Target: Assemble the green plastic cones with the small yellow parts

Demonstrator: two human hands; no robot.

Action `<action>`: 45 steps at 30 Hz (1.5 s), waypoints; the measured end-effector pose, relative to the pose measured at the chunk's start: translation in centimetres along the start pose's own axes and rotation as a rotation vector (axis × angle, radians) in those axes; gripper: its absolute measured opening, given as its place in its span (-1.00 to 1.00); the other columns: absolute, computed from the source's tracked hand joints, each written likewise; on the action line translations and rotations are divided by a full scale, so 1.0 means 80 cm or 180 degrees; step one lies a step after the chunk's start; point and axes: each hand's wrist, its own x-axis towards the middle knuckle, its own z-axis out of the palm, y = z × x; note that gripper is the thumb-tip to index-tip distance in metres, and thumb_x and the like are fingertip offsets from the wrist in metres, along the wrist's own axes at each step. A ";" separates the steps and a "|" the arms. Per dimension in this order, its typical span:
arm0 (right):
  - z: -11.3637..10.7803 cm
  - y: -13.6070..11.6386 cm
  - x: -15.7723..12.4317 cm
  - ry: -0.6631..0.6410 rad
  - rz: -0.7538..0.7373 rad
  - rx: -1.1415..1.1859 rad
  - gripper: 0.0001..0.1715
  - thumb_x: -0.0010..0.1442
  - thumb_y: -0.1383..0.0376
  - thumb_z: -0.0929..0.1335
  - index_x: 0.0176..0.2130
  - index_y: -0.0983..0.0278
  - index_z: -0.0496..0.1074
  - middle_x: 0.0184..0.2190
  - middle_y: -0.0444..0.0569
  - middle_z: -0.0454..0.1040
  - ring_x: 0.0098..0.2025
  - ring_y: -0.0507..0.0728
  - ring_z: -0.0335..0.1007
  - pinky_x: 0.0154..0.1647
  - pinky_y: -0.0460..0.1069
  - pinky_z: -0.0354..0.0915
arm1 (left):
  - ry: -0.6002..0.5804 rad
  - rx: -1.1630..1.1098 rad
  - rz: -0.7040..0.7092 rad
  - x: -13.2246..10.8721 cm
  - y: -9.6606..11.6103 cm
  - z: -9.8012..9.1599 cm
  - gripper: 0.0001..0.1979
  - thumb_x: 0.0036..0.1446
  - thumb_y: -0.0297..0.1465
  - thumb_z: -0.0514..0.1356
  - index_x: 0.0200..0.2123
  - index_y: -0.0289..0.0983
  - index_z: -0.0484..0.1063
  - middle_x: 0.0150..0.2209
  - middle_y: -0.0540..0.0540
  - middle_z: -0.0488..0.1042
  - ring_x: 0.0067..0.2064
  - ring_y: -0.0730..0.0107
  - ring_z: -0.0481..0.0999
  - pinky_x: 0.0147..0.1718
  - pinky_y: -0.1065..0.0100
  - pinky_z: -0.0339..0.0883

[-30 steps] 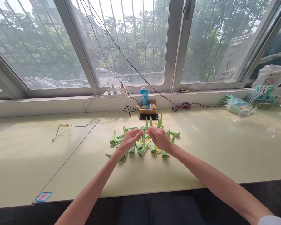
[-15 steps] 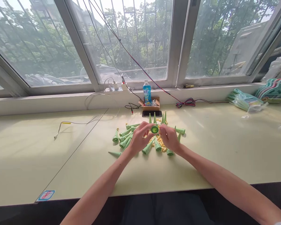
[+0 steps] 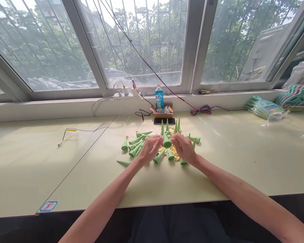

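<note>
Between my two hands is a green plastic spike, cone-shaped, its wide open end low and toward me and its thin tip pointing up and away. My left hand is closed, fingers curled, with the fingertips at the left side of the spike. On the other side, my right hand is closed close to the spike; whatever its fingers pinch is hidden. Under and around the hands lie small yellow pieces and several more green spikes, some lying down and some standing tip up behind.
Behind the pile are a black phone, a small cardboard box and a blue bottle. A coiled cable lies by the windowsill. Bagged green hangers are at the right. A thin cable crosses the left tabletop.
The spike has tilted: its open end faced me before, and now its outer side and tip show. My left fingers have curled in and shifted slightly left. My right hand has barely moved.
</note>
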 end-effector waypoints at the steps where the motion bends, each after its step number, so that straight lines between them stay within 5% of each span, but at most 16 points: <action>1: 0.001 0.000 0.001 -0.0033 -0.0015 0.0012 -0.61 0.43 0.16 0.12 -0.39 0.22 0.26 -0.48 -0.07 0.33 -0.46 0.05 0.23 -0.40 -0.04 0.17 | -0.0056 -0.0038 -0.0019 0.000 0.001 0.001 -0.40 0.35 -0.04 -0.16 -0.64 -0.25 0.18 -0.58 -0.03 0.21 -0.49 0.40 0.21 -0.47 0.33 0.13; 5: 0.003 0.004 0.001 -0.0029 -0.0021 0.0034 -0.63 0.43 0.18 0.13 -0.38 0.23 0.25 -0.48 -0.09 0.32 -0.48 0.03 0.20 -0.41 -0.06 0.16 | -0.0193 -0.0017 -0.0090 0.000 0.005 0.000 -0.45 0.34 -0.07 -0.10 -0.63 -0.26 0.12 -0.56 -0.01 0.15 -0.47 0.42 0.16 -0.47 0.35 0.09; 15: 0.001 0.015 0.000 -0.0164 0.0090 -0.0007 -0.57 0.44 0.19 0.10 -0.49 0.21 0.02 -0.62 -0.23 0.06 -0.61 -0.03 -0.06 -0.58 -0.10 -0.03 | -0.0323 0.0305 0.0314 -0.002 0.006 -0.001 -0.79 0.25 -0.26 0.16 -0.24 -0.28 0.47 -0.33 -0.08 0.39 -0.32 0.41 0.36 -0.33 0.35 0.30; 19: 0.000 0.014 0.000 -0.0224 0.0266 -0.0053 -0.52 0.44 0.14 0.08 -0.50 0.22 0.08 -0.62 -0.21 0.09 -0.60 -0.03 -0.02 -0.56 -0.10 0.00 | -0.0274 0.0353 0.0503 -0.002 -0.004 0.004 -0.74 0.25 -0.31 0.17 -0.01 -0.19 0.45 -0.18 -0.12 0.44 -0.29 0.42 0.39 -0.32 0.37 0.36; 25: 0.000 0.013 0.001 -0.0058 0.0347 -0.0080 -0.53 0.43 0.13 0.11 -0.50 0.23 0.08 -0.62 -0.22 0.10 -0.59 -0.03 -0.04 -0.55 -0.09 0.00 | 0.0082 0.0649 0.0512 -0.004 -0.014 0.012 -0.72 0.27 -0.31 0.16 0.04 -0.17 0.39 -0.16 -0.12 0.40 -0.33 0.46 0.41 -0.32 0.34 0.36; 33: 0.002 0.006 0.002 0.0201 0.0488 -0.0056 -0.61 0.41 0.16 0.17 -0.43 0.25 0.24 -0.59 -0.20 0.20 -0.56 -0.02 0.05 -0.50 -0.10 0.08 | 0.0495 0.0547 0.0065 0.000 -0.012 0.010 -0.70 0.33 -0.19 0.04 -0.34 -0.27 0.36 -0.38 -0.04 0.42 -0.36 0.43 0.40 -0.34 0.36 0.30; 38: 0.003 0.007 0.001 0.0102 0.0407 0.0071 -0.66 0.41 0.18 0.17 -0.38 0.25 0.29 -0.55 -0.17 0.28 -0.53 -0.01 0.13 -0.45 -0.09 0.13 | 0.0043 0.0257 -0.0245 0.001 -0.005 0.007 -0.44 0.36 -0.12 -0.08 -0.53 -0.30 0.44 -0.50 -0.06 0.42 -0.39 0.40 0.40 -0.33 0.35 0.24; 45: 0.004 0.013 -0.001 -0.0128 0.0480 0.0127 -0.63 0.41 0.16 0.17 -0.42 0.24 0.21 -0.60 -0.22 0.17 -0.56 -0.01 0.03 -0.50 -0.09 0.05 | -0.0139 0.0160 -0.0494 0.000 -0.001 0.005 -0.44 0.28 -0.03 0.03 -0.61 -0.31 0.34 -0.52 -0.01 0.33 -0.44 0.45 0.30 -0.43 0.40 0.15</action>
